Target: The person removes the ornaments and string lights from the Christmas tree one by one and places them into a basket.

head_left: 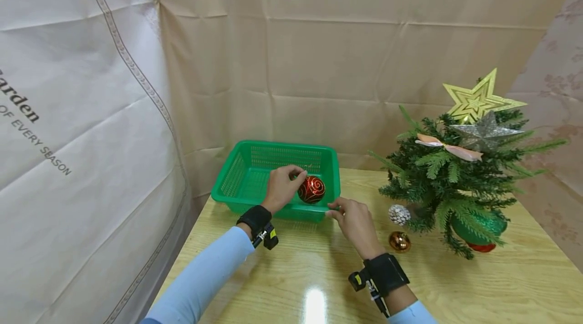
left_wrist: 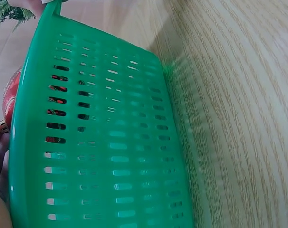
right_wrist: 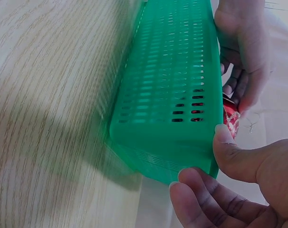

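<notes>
Two hands: left hand (head_left: 281, 188) reaches over the near rim, thumb and fingers drawn into a pinch at the top of the red ball (head_left: 311, 190); right hand (head_left: 354, 218) grips the near right corner of the green basket (head_left: 291, 145), thumb on the rim, fingers curled outside it.
Red ball: inside the basket, toward the right end, close behind the near wall.
Hidden at the ball: its underside; whether it touches the basket floor cannot be told. From the left wrist only a sliver rises past the rim, with red through the slots.
Cut off: left fingers at the edge of their own wrist view; the right palm at the edge of its own.
Hard to make out: the red thing (head_left: 482, 247) under the green ball (head_left: 480, 227), itself partly behind branches of the tree (head_left: 448, 174).
Basket edges: far side near the beige cloth (head_left: 319, 86), left end near the table's left edge.
Room to move: bare wood of the table (head_left: 278, 283) shows in front of the basket; on the right, the white cone (head_left: 399, 214) and copper ball (head_left: 399, 241) stand between right hand and tree.
</notes>
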